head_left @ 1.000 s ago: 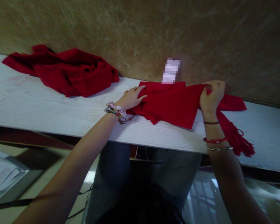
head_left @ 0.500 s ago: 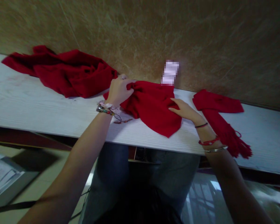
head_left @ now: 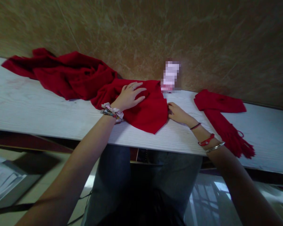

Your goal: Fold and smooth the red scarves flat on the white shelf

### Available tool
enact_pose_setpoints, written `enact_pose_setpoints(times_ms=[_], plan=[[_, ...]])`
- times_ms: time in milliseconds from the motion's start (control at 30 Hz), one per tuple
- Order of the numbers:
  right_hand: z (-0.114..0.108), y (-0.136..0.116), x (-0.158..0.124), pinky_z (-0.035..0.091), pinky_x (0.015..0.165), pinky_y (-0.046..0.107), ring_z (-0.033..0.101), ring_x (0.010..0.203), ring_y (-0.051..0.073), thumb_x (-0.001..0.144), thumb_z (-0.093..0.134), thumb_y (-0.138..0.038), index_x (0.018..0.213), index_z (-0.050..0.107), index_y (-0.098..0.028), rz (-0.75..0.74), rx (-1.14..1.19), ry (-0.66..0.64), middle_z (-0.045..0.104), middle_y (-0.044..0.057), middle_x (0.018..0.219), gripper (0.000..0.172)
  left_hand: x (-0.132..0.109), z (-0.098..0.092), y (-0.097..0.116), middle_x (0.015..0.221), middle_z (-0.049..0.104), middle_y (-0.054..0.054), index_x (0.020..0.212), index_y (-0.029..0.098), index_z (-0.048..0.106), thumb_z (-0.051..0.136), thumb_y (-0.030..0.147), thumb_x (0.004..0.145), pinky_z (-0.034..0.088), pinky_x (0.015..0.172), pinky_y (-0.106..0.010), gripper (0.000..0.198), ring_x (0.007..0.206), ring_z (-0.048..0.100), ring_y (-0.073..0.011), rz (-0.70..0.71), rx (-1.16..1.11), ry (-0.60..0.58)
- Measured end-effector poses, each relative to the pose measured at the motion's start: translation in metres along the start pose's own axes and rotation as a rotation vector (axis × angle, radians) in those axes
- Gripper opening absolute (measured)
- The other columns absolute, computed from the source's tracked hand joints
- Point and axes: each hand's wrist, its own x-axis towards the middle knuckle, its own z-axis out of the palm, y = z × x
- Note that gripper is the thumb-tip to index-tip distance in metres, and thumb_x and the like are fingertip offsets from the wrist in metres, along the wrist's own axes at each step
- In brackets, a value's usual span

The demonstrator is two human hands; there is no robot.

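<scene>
A long red cloth lies on the narrow white table, its right part spread fairly flat with a corner pointing towards me. My left hand rests on top of it, palm down and fingers spread. At its right edge, my right hand has its fingers curled in and pinches the border; the fingertips are partly hidden. Leftward the cloth runs into a loose, crumpled heap against the wall.
A folded red scarf with a fringe lies to the right on the white table. A blurred-out phone-like object leans on the brown marbled wall behind. A box with papers stands low at the left.
My left hand has gone from gripping the bunched cloth to lying flat on it. The cloth's right edge has shifted left and looks smoother. My right hand has moved slightly left, fingers closing at the edge.
</scene>
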Motion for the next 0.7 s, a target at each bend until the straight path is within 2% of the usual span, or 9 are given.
enact_pose_setpoints(times_ms=[100,200,300,400,500,600,700], plan=[[0.000,0.000,0.004,0.043,0.086,0.036,0.053,0.092,0.023,0.068,0.044,-0.006,0.083,0.055,-0.015,0.062,-0.037,0.028,0.057,0.013,0.096,0.021,-0.002,0.011,-0.001,0.135,0.045,-0.009,0.130,0.021,0.045,0.043,0.043,0.088,0.029,0.100,-0.046,0.048,0.125,0.038,-0.0263,-0.051,0.089,-0.234],[-0.002,0.002,0.004,0.044,0.083,0.037,0.053,0.087,0.022,0.070,0.042,-0.005,0.078,0.054,-0.017,0.066,-0.062,0.030,0.057,0.011,0.089,0.019,-0.004,0.012,-0.001,0.133,0.048,-0.008,0.129,0.023,0.046,0.041,0.043,0.089,0.032,0.098,-0.042,0.044,0.122,0.042,-0.0243,-0.118,0.117,-0.280],[-0.005,0.005,0.003,0.044,0.084,0.038,0.053,0.086,0.022,0.073,0.042,-0.006,0.078,0.054,-0.018,0.063,-0.051,0.016,0.057,0.011,0.089,0.017,-0.004,0.008,0.001,0.132,0.049,-0.007,0.126,0.024,0.050,0.037,0.043,0.091,0.033,0.098,-0.041,0.042,0.122,0.042,-0.0239,-0.172,0.116,-0.270],[-0.002,0.007,0.002,0.043,0.085,0.040,0.052,0.092,0.024,0.076,0.046,-0.011,0.091,0.055,-0.016,0.104,-0.021,0.095,0.056,0.012,0.095,0.019,-0.004,0.008,0.002,0.131,0.050,-0.007,0.122,0.024,0.053,0.035,0.044,0.091,0.033,0.097,-0.043,0.041,0.121,0.043,-0.0242,-0.211,0.114,-0.251],[0.004,0.008,0.003,0.043,0.086,0.043,0.049,0.099,0.027,0.076,0.049,-0.014,0.100,0.055,-0.014,0.130,-0.033,0.151,0.054,0.015,0.102,0.025,-0.004,0.008,0.003,0.127,0.053,-0.008,0.119,0.024,0.056,0.036,0.042,0.091,0.031,0.097,-0.046,0.038,0.118,0.045,-0.0251,-0.226,0.097,-0.145],[0.007,0.009,0.007,0.045,0.085,0.041,0.051,0.094,0.025,0.074,0.046,-0.008,0.087,0.059,-0.015,0.139,-0.029,0.165,0.053,0.013,0.096,0.019,-0.003,0.006,0.008,0.134,0.046,-0.009,0.123,0.024,0.052,0.038,0.037,0.091,0.026,0.101,-0.046,0.038,0.123,0.040,-0.0255,-0.180,0.053,0.027],[-0.003,0.011,0.008,0.045,0.084,0.041,0.052,0.089,0.023,0.073,0.048,-0.009,0.078,0.058,-0.018,0.145,0.033,0.299,0.053,0.009,0.090,0.014,-0.003,0.006,0.013,0.144,0.032,-0.007,0.130,0.026,0.046,0.041,0.037,0.090,0.018,0.105,-0.049,0.042,0.132,0.027,-0.0274,-0.089,0.025,0.063]])
